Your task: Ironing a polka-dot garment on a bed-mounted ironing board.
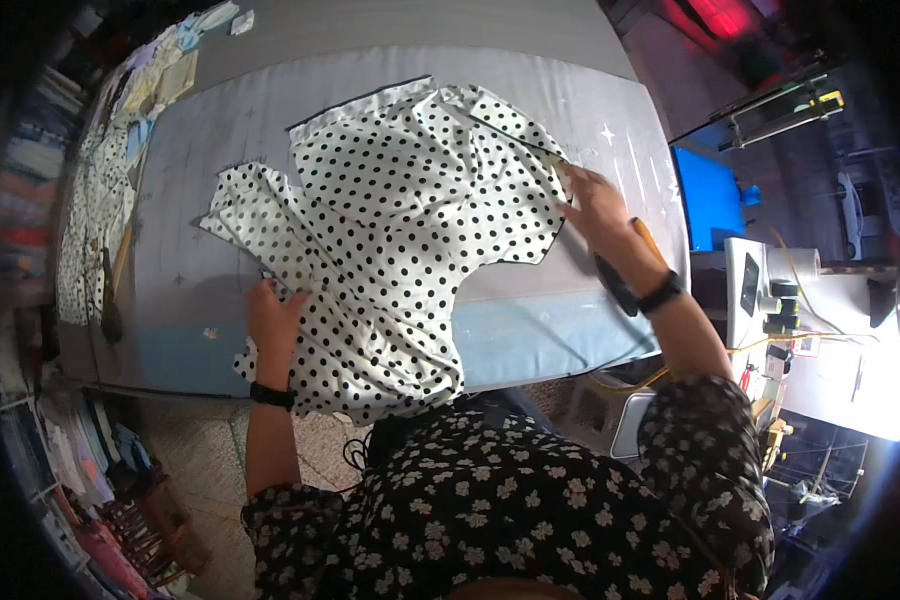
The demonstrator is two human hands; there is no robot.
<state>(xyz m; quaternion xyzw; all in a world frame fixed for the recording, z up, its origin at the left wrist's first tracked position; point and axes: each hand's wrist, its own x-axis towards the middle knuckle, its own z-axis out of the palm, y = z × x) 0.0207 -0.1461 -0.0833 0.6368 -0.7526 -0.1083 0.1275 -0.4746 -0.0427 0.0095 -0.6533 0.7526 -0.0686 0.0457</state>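
A white garment with black polka dots (390,202) lies spread and wrinkled over a padded table (195,135), its lower part hanging at the near edge. My left hand (274,311) pinches the garment's left side between thumb and fingers. At the garment's right edge is my right hand (592,199), slightly blurred, its fingertips on the dark-edged cloth; whether they grip it I cannot tell. An iron (616,285) with an orange part stands just beside and partly behind my right wrist.
More dotted cloth (94,217) and a wooden-handled tool (120,259) lie along the left side. Pale fabric pieces (169,75) are piled at the far left. To the right stand a blue surface (705,199) and a white table (742,300) with thread spools (784,307).
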